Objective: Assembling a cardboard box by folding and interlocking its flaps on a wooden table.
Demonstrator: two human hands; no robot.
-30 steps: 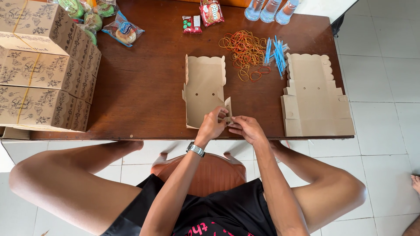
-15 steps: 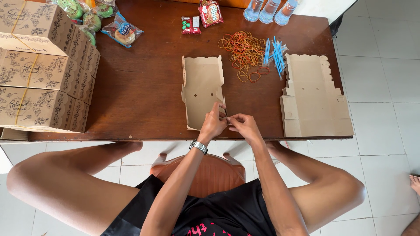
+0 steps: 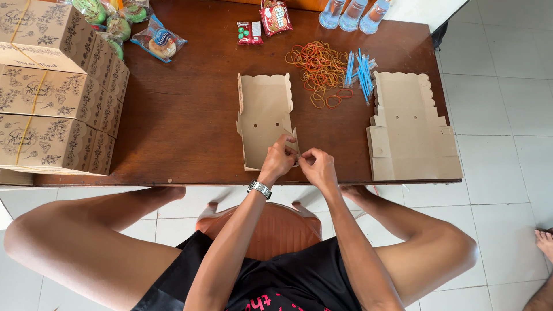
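Observation:
A tan cardboard box [image 3: 264, 115], partly folded with a scalloped lid flap, lies on the dark wooden table [image 3: 184, 115] in front of me. My left hand [image 3: 279, 158], with a wristwatch, pinches the box's near right corner flap. Right beside it, my right hand [image 3: 317, 167] grips the same corner from the other side. The fingertips of both hands meet at the fold, hiding the tab beneath them.
A stack of flat tan box blanks [image 3: 412, 129] lies to the right. Rubber bands [image 3: 317, 66] and blue straws [image 3: 360, 69] sit behind. Water cups [image 3: 354, 12], snack packets [image 3: 158, 40] and stacked printed boxes [image 3: 55, 86] fill the back and left. Another person's foot [image 3: 544, 242] shows at right.
The box has shifted slightly toward me. Both hands stay at its near right corner, fingers pressed closer together on the flap.

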